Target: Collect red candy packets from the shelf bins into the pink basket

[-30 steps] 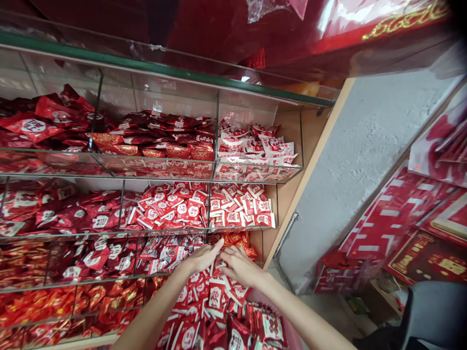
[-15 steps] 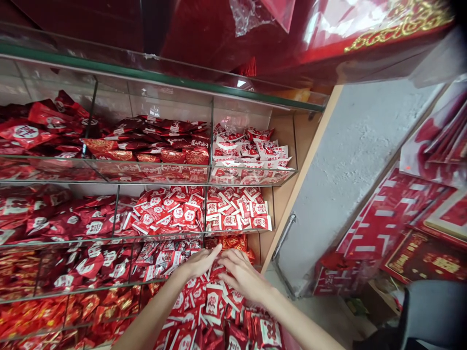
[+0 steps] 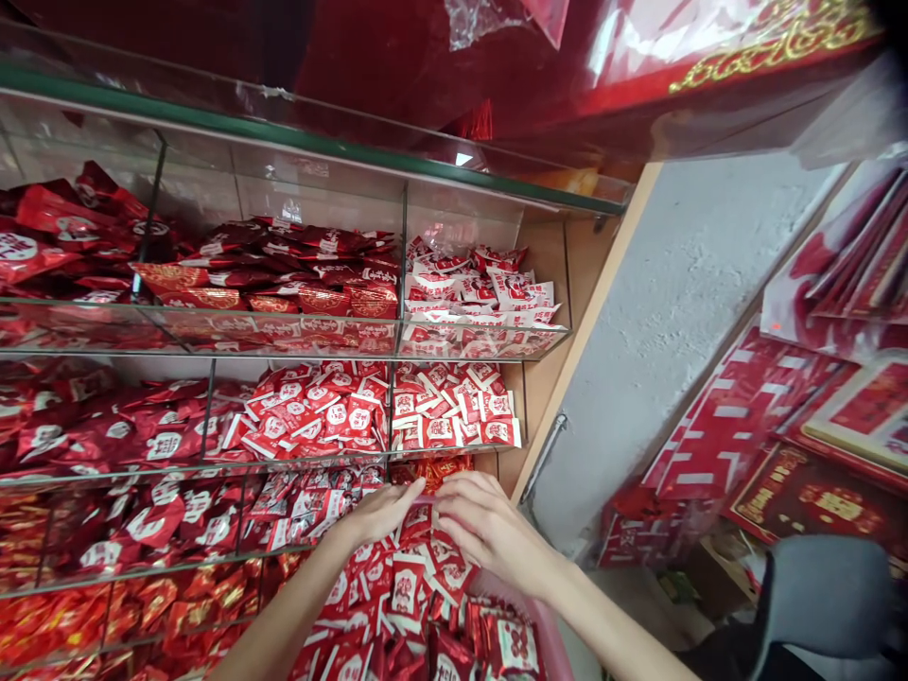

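Many red-and-white wrapped packets [image 3: 407, 588] lie heaped in a pink tub [image 3: 553, 632]. I find the left hand [image 3: 383, 511] and the right hand [image 3: 489, 527] at the tub's far end, slightly apart: left thumb raised and extended, right fingers loosely bent. Undersides are hidden, so I cannot tell how far either grip is open or whether it has hold of a packet. Stocked glass shelving [image 3: 213, 123] stands beyond.

Slender bare forearms [image 3: 290, 605], smoothly tapered to narrow bare wrists [image 3: 557, 572], with slim bare fingers [image 3: 460, 509]
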Tool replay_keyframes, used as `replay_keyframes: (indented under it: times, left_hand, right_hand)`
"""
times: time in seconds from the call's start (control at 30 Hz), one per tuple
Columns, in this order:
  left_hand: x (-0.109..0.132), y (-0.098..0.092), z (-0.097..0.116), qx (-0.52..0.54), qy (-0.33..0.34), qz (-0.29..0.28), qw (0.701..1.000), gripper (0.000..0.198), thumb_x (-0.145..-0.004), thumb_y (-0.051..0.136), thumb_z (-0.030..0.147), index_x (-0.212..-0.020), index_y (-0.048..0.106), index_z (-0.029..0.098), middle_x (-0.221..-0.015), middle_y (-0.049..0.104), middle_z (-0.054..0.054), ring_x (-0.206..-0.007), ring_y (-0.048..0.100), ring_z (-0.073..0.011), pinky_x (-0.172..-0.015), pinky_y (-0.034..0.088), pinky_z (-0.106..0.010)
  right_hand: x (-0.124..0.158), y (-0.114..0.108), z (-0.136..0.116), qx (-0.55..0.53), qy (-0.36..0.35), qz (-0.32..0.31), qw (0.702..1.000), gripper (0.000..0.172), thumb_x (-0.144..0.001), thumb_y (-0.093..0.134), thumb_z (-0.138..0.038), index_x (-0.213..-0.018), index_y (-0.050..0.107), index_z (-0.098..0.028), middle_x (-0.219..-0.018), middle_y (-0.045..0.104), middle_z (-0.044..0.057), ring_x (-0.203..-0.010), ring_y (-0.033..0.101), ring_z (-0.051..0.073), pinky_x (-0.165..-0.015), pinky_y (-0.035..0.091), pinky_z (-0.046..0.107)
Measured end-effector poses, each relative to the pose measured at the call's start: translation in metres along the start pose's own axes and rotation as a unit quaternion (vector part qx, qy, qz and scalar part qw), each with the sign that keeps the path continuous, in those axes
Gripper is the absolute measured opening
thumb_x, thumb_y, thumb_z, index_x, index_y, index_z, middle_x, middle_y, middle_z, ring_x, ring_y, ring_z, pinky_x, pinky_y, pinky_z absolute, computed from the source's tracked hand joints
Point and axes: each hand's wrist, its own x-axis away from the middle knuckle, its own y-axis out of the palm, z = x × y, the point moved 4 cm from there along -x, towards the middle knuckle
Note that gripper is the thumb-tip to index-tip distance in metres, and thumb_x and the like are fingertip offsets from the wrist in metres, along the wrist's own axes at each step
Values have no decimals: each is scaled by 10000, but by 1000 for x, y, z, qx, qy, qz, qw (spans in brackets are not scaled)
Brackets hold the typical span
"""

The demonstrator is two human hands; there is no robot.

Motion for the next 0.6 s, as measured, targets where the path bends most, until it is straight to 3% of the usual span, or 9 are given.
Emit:
replay_keyframes:
  times: [0.3, 0.6]
  left_hand:
    - [1, 2, -2, 24, 4, -18, 1000, 758, -786, 118, 712, -1113, 595, 222, -1178, 607, -41, -1102, 530, -244, -932, 361, -317]
    - [1, 3, -5, -19, -35, -2, 999, 786, -780, 128, 715, -1282, 466, 214, -1374, 407, -46, -1284, 340, -255, -1024, 273, -340]
  right_hand:
    - [-12, -23, 6, 43, -16, 60, 997, 233, -915, 401, -279, -1047, 582, -219, -1048, 607, 60, -1043, 500, 188, -910, 393, 391]
    - [-18, -54, 73, 131, 56, 134, 981, 272, -870, 465, -253, -1135, 513, -209, -1102, 567, 84, -1049, 484, 223, -908, 406, 407]
